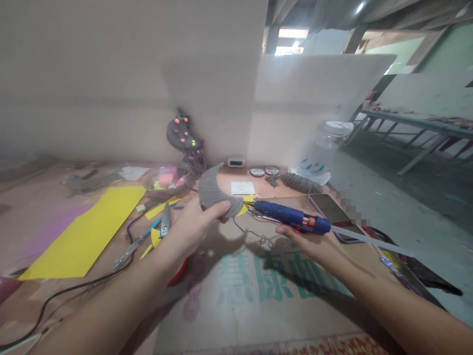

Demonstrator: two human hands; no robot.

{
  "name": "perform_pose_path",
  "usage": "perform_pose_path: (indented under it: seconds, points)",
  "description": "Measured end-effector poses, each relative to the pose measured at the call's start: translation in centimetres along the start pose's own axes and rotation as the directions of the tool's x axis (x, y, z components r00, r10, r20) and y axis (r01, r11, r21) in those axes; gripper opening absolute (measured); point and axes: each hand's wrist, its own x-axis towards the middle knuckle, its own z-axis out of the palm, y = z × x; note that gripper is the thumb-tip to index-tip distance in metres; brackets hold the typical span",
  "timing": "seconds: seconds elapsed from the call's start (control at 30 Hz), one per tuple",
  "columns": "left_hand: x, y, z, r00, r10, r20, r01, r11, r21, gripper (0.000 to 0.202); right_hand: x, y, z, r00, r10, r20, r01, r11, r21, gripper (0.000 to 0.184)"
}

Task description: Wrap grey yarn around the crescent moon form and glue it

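My left hand (192, 228) is closed on a grey yarn-wrapped crescent (214, 191), held up above the cardboard work surface (236, 296). My right hand (314, 242) grips a blue glue gun (291, 217) with a white glue stick (369, 240) sticking out of its back. The gun's nozzle points left and sits at the crescent's lower tip. A loose grey thread (254, 235) hangs down below the nozzle.
A yellow paper sheet (88, 229), scissors (165, 219), a pen and a black cable (66, 291) lie at the left. A phone (330, 209), a yarn bundle (301, 182) and a plastic jar (325, 150) are at the right. A decorated dark crescent (182, 134) leans on the white partition.
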Motion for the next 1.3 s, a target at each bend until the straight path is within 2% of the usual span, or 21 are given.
perform_pose_path:
  seconds: [0.3, 0.53, 0.63, 0.83, 0.93, 1.03, 1.13, 1.2, 1.23, 1.3]
  points:
    - [0.1, -0.1, 0.0, 1.0, -0.005, -0.015, 0.005, 1.0, 0.018, 0.021, 0.1, 0.2, 0.1, 0.999, 0.046, 0.013, -0.046, 0.999, 0.027, 0.028]
    - [0.1, -0.1, -0.1, 1.0, 0.01, 0.006, -0.01, 1.0, 0.015, 0.02, 0.0, 0.0, 0.0, 0.998, 0.067, -0.022, -0.068, 0.997, -0.039, 0.03]
    - [0.1, 0.1, -0.1, 1.0, 0.007, 0.006, -0.007, 1.0, 0.027, 0.019, 0.1, -0.2, 0.0, 0.996, 0.086, 0.005, -0.086, 0.995, -0.049, 0.033]
    - [0.1, 0.2, -0.1, 1.0, -0.018, -0.025, 0.019, 0.999, 0.042, 0.022, 0.3, -0.2, -0.4, 0.998, -0.046, 0.035, 0.049, 0.995, -0.082, 0.025]
    - [0.2, -0.1, -0.2, 0.999, -0.028, -0.042, 0.029, 0.999, 0.027, 0.025, 0.3, -0.2, -0.6, 0.998, -0.053, 0.027, 0.056, 0.993, -0.101, 0.021]
    - [0.5, -0.3, -0.4, 0.998, -0.04, -0.045, 0.038, 0.999, -0.032, 0.029, 0.6, -0.1, -0.8, 0.996, 0.03, 0.088, -0.029, 0.999, -0.019, 0.03]
    - [0.9, -0.8, -0.4, 0.995, -0.026, -0.093, 0.009, 0.984, -0.177, 0.03, 1.2, 0.4, -1.0, 0.979, 0.058, 0.195, -0.102, 0.969, 0.226, 0.046]
    - [1.2, -1.7, 0.1, 0.983, -0.043, -0.176, -0.007, 0.961, -0.276, 0.027, 1.7, 0.8, -1.4, 0.987, 0.029, 0.158, -0.086, 0.926, 0.367, 0.05]
    - [1.2, -2.4, 0.5, 0.979, -0.093, -0.184, 0.031, 0.949, -0.314, 0.027, 2.1, 1.1, -1.6, 0.994, 0.025, 0.11, -0.066, 0.921, 0.383, 0.05]
    - [1.1, -4.1, 1.5, 0.96, -0.229, -0.158, 0.16, 0.918, -0.364, 0.028, 3.0, 1.7, -2.2, 0.999, 0.029, 0.026, -0.035, 0.956, 0.29, 0.048]
